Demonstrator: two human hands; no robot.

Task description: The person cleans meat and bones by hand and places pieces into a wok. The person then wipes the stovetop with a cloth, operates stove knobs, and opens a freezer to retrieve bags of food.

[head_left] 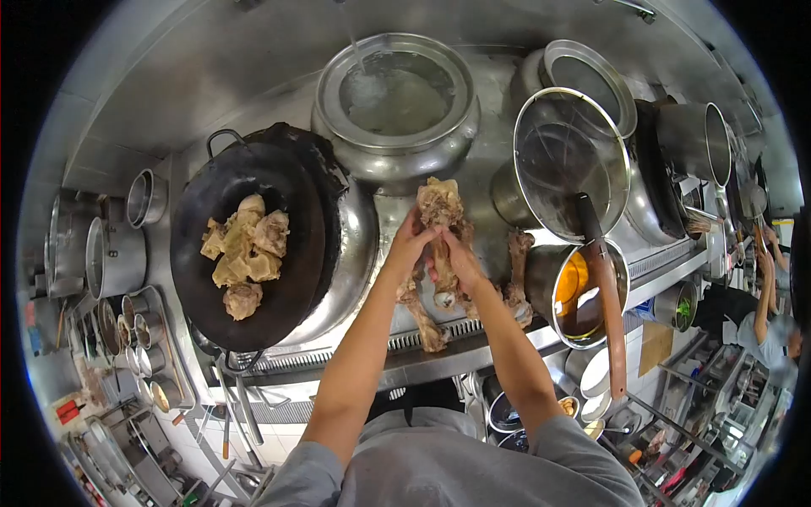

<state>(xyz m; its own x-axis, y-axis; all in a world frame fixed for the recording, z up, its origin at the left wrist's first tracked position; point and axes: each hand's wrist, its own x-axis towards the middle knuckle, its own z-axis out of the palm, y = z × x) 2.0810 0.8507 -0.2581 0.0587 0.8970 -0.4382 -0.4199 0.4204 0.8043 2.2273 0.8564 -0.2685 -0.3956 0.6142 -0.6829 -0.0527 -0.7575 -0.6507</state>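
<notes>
Both my hands are wrapped round a large cooked bone (441, 203) with a knobby, meaty upper end. My left hand (410, 247) grips its left side, and my right hand (461, 260) closes on the right side, the thumbs meeting at the front. Beneath and beside my hands, more bones lie on the steel stove top; one bone (429, 330) rests below my left hand, another bone (519, 262) to the right of my right hand. Off to the left, several pale chunks of cooked meat (245, 245) lie in a dark wok (198, 291).
Water runs into a large steel pot (394, 139) at the back. A wooden-handled mesh strainer (564, 144) lies on the right, its handle across a pot of orange liquid (625, 296). Ladles and small pots (148, 329) stand far left. Another person (764, 325) is at far right.
</notes>
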